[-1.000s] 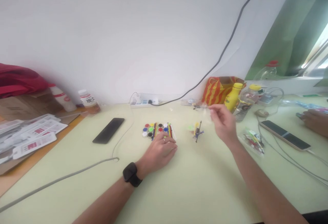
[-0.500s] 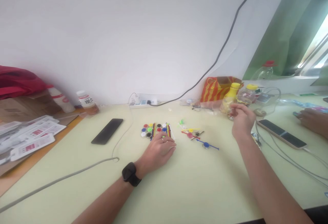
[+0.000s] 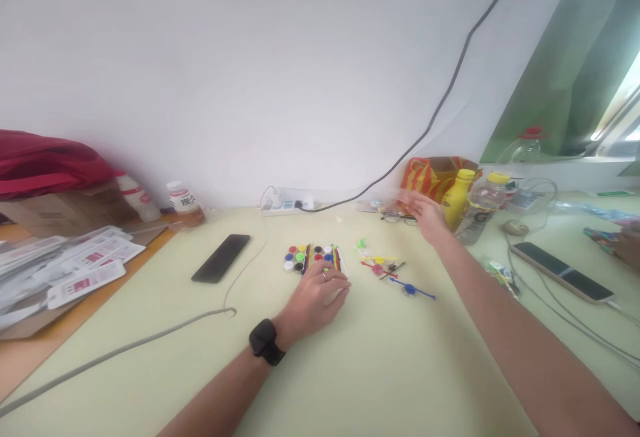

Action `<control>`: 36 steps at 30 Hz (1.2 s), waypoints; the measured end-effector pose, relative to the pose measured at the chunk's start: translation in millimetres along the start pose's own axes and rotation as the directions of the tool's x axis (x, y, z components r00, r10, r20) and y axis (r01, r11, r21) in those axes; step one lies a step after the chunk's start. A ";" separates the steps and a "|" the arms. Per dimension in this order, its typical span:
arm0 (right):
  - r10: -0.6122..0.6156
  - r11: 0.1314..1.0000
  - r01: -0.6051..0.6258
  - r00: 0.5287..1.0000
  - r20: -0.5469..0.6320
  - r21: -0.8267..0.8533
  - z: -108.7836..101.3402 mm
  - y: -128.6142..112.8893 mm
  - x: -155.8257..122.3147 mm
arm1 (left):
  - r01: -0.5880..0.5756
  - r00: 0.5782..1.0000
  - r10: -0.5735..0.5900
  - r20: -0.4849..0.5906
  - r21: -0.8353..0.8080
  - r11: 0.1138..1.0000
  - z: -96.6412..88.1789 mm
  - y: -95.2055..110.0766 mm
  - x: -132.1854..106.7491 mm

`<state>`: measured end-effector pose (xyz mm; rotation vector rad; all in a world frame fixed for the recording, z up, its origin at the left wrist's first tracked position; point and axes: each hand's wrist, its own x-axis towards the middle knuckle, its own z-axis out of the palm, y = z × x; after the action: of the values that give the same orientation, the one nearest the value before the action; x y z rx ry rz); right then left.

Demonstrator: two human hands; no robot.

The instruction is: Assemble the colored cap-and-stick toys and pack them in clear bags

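My left hand point(image 3: 323, 290) rests on the table with its fingers curled and close together, at the near edge of a set of small coloured discs point(image 3: 293, 257) and coloured strips point(image 3: 336, 257). What lies under its fingertips is hidden. Toward the back, my right hand point(image 3: 425, 214) is stretched out, somewhat blurred, its fingers extended near a pair of glasses point(image 3: 411, 220) and a striped bag point(image 3: 417, 174). A faint clear film shows by its fingertips. Between the hands lie a blue arrow spinner point(image 3: 410, 289), a red one point(image 3: 377, 270) and a yellow one point(image 3: 379, 260).
A black phone point(image 3: 221, 258) lies at left, with papers point(image 3: 90, 267) beyond it. Along the wall are a power strip point(image 3: 290, 205) and a drink bottle point(image 3: 184, 204). At right are a yellow bottle point(image 3: 457, 200), a charging phone point(image 3: 563, 270) and another person's hand point(image 3: 627, 244).
My right hand has moved left and away from me, from beside the yellow bottle toward the glasses, its fingers stretching out. The left hand stays by the discs. The view has shifted slightly left.
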<state>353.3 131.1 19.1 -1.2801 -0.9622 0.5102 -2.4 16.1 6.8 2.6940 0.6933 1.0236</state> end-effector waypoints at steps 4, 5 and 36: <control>0.034 0.951 0.022 0.984 0.174 -0.309 2.9 -0.8 -0.9 | -0.015 1.000 0.015 -0.009 0.008 1.000 -1.0 2.7 1.3; 0.030 0.925 0.050 0.979 0.204 -0.377 3.8 -1.6 -4.0 | -0.018 1.000 0.018 -0.012 0.013 1.000 -1.3 3.5 2.5; 0.125 0.968 0.085 0.654 0.746 -0.237 76.0 -57.0 -57.4 | 0.322 0.943 -0.327 0.061 -0.411 0.853 -3.7 -57.9 116.4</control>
<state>249.5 114.4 54.7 -1.3111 -1.7713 1.0185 50.5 123.0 58.6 2.1174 0.7937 0.9669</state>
